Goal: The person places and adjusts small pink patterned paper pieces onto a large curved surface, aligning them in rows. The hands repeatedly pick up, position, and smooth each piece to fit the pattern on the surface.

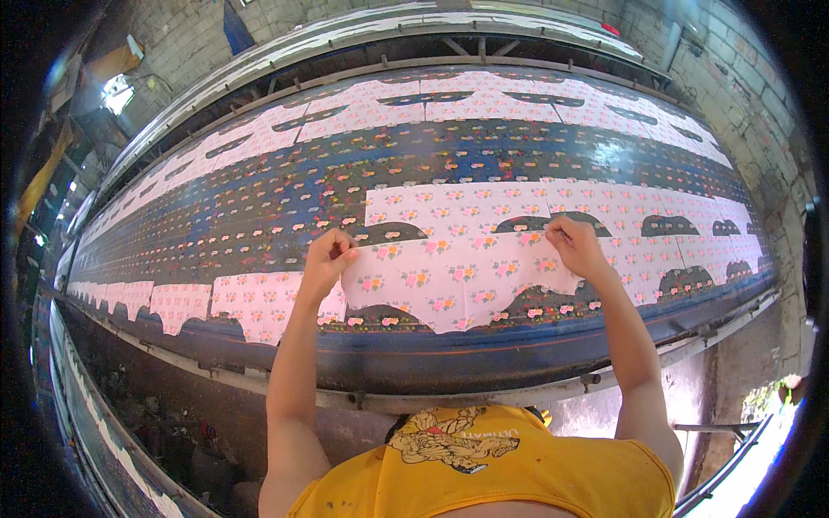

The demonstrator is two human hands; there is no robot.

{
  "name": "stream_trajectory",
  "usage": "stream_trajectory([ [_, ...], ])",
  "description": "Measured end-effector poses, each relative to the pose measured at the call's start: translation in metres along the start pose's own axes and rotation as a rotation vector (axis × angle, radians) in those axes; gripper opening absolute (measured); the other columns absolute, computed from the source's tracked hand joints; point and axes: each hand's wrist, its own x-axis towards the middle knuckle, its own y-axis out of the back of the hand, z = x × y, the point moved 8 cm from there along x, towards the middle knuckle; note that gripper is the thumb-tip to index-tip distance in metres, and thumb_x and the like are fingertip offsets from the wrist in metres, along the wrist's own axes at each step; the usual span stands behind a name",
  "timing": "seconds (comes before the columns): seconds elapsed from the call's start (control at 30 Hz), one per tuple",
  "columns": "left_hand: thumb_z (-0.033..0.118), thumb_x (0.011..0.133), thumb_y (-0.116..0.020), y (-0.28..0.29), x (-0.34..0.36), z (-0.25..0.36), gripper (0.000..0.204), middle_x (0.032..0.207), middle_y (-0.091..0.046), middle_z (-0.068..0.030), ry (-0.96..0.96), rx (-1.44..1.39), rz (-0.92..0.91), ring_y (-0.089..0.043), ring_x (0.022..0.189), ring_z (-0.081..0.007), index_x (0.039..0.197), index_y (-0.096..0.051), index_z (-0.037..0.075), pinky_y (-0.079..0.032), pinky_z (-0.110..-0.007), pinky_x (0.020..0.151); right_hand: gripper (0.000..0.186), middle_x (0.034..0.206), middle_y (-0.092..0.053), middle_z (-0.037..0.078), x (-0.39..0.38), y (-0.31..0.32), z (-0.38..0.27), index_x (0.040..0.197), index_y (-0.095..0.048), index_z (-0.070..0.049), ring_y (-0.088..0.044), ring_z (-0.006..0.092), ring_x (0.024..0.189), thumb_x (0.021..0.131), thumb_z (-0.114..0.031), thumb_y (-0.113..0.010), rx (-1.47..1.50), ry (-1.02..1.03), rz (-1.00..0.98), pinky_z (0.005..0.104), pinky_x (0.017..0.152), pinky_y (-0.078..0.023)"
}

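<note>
Between my two hands stretches a pink floral fabric piece (467, 278) with curved cut-outs along its lower edge. My left hand (332, 257) pinches its upper left corner, fingers closed. At the opposite upper corner, my right hand (573, 245) is closed in a pinch too. The piece hangs just over the near side of a long dark printing table (414, 363); whether its lower edge touches the surface I cannot tell. Behind it lies another pink floral piece (458, 204), flat on the table, and one more floral piece (259, 302) lies left of my left hand.
Rows of similar floral pieces (492, 102) line the table's far side. Printed flower marks cover the dark strip between. A metal rail (484, 398) runs along the near edge. Another long table (363, 33) stands beyond, and a block wall (760, 95) rises at the right.
</note>
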Motion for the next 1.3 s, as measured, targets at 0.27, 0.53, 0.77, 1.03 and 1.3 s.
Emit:
stream_trajectory([
  [0.27, 0.017, 0.094, -0.065, -0.012, 0.073, -0.109, 0.018, 0.077, -0.057, -0.0040, 0.137, 0.350, -0.005, -0.050, 0.074, -0.0123, 0.093, -0.061, -0.001, -0.042, -0.032, 0.067, 0.016, 0.081, -0.069, 0.018, 0.051, -0.050, 0.068, 0.095, -0.066, -0.004, -0.067, 0.0375, 0.076, 0.095, -0.019, -0.063, -0.075, -0.106, -0.079, 0.0459, 0.067, -0.050],
  [0.53, 0.017, 0.099, -0.058, -0.021, 0.151, -0.149, 0.015, 0.100, -0.065, -0.0172, -0.025, 0.723, 0.033, -0.064, 0.088, -0.0374, 0.101, -0.059, 0.003, -0.049, -0.045, 0.077, 0.019, 0.083, -0.069, 0.016, 0.116, -0.075, 0.120, 0.093, -0.066, -0.004, -0.066, 0.0366, 0.081, 0.094, -0.022, -0.062, -0.225, -0.053, -0.044, 0.0464, 0.071, -0.049],
  [0.77, 0.023, 0.099, -0.057, -0.022, 0.183, -0.181, 0.017, 0.105, -0.061, -0.0149, 0.044, 0.939, -0.030, -0.065, 0.092, -0.0391, 0.104, -0.056, 0.007, -0.051, -0.050, 0.075, 0.020, 0.097, -0.069, 0.016, 0.152, -0.106, 0.158, 0.096, -0.065, -0.006, -0.066, 0.0380, 0.090, 0.095, -0.026, -0.061, -0.318, -0.069, -0.120, 0.0494, 0.077, -0.052],
  [1.03, 0.012, 0.090, -0.066, -0.030, 0.189, -0.170, 0.012, 0.104, -0.061, -0.0101, -0.193, 0.965, -0.014, -0.059, 0.098, -0.0366, 0.101, -0.062, 0.011, -0.049, -0.047, 0.081, 0.015, 0.098, -0.063, 0.011, 0.157, -0.121, 0.174, 0.094, -0.062, -0.007, -0.065, 0.0341, 0.091, 0.090, -0.020, -0.068, -0.324, -0.093, -0.104, 0.0468, 0.078, -0.050],
  [1.3, 0.009, 0.086, -0.068, -0.037, 0.205, -0.186, 0.011, 0.093, -0.060, -0.0141, -0.125, 0.858, -0.145, -0.059, 0.094, -0.0359, 0.093, -0.061, 0.004, -0.046, -0.043, 0.080, 0.013, 0.093, -0.058, 0.012, 0.166, -0.124, 0.170, 0.089, -0.060, -0.005, -0.059, 0.0348, 0.099, 0.090, -0.015, -0.068, -0.386, 0.075, -0.132, 0.0481, 0.081, -0.047],
])
